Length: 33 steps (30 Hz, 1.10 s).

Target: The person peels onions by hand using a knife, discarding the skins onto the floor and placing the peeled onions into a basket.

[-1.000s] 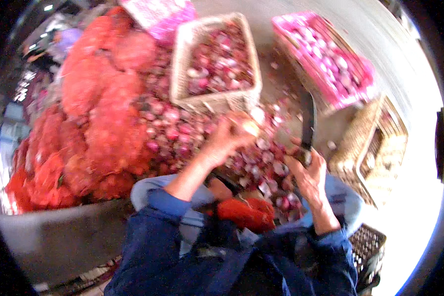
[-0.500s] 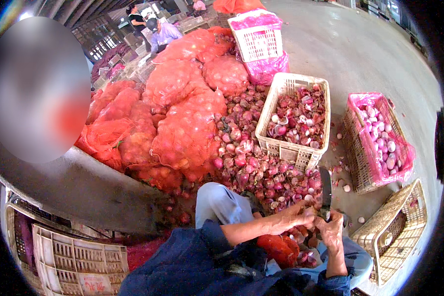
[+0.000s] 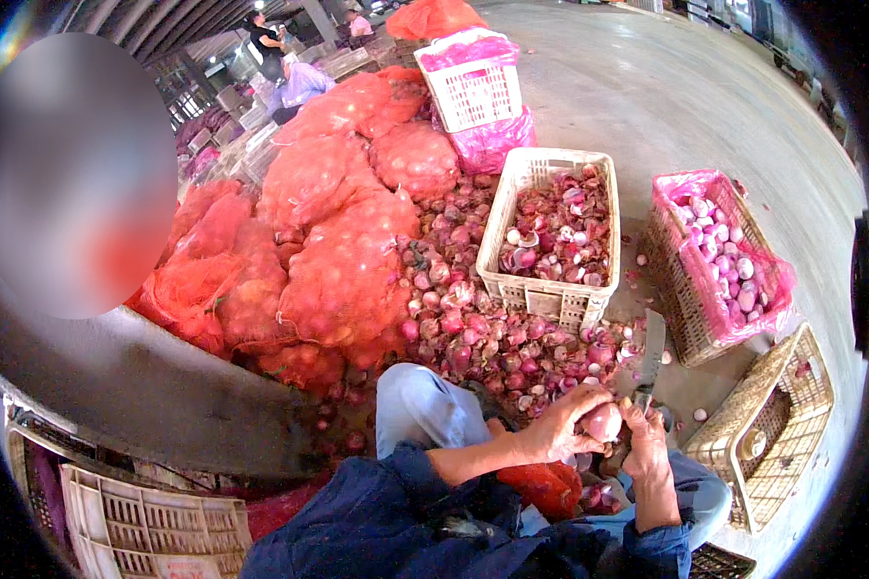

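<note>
A pinkish-red onion (image 3: pixel 602 423) is gripped in my left hand (image 3: pixel 560 425), its fingers curled round the bulb. My right hand (image 3: pixel 647 444) is closed on the handle of a knife (image 3: pixel 653 349), whose broad blade points up and away from me. The right thumb lies beside the onion. Under my hands, onions and peelings lie around a red mesh bag (image 3: pixel 550 487) between my legs. Just beyond my knees spreads a heap of loose onions (image 3: pixel 512 357).
A white crate of onions and skins (image 3: pixel 548 301) stands ahead. At right are a pink-lined crate (image 3: pixel 686 289) of peeled onions and a tilted crate (image 3: pixel 792 454). Full red mesh sacks (image 3: pixel 343 280) pile up left of centre. Another crate (image 3: pixel 154 521) stands lower left. People sit and stand far back.
My left hand has turned, bringing the onion into plain sight. The knife has shifted a little to the right, its blade showing brighter. The whole view has swung slightly.
</note>
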{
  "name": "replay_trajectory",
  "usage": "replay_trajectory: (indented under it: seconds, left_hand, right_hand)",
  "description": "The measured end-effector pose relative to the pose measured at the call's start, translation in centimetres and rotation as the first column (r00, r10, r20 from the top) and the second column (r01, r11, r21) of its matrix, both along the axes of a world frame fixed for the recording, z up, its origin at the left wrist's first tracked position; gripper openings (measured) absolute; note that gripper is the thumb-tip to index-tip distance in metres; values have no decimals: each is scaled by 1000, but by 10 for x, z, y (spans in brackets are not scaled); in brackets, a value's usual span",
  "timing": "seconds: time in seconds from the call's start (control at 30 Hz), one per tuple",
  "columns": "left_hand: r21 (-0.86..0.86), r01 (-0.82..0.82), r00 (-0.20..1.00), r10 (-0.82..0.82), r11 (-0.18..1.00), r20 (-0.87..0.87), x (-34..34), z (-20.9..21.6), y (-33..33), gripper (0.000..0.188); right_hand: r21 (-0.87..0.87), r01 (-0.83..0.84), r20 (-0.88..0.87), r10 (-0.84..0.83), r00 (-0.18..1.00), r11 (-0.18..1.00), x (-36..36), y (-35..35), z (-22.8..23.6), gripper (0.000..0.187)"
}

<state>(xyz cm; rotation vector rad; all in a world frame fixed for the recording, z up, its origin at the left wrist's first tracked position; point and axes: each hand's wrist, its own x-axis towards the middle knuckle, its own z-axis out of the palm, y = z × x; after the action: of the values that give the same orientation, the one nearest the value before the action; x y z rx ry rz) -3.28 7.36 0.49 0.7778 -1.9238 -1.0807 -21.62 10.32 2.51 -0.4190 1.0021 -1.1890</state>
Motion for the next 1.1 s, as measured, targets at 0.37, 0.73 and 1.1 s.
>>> replay_trajectory:
  seconds: [0.37, 0.73, 1.1]
  left_hand:
    - [617, 268, 821, 160, 740, -549, 5, 25, -24, 49]
    - [601, 324, 791, 139, 731, -596, 3, 14, -25, 59]
    - [627, 502, 708, 132, 596, -693, -5, 22, -23, 53]
  right_hand:
    - [4, -27, -565, 25, 824, 1000, -11, -1, -3, 18]
    - [-409, -481, -901, -427, 76, 776, -7, 9, 5, 64]
    - [-462, -467, -867, -494, 60, 754, -10, 2, -4, 62]
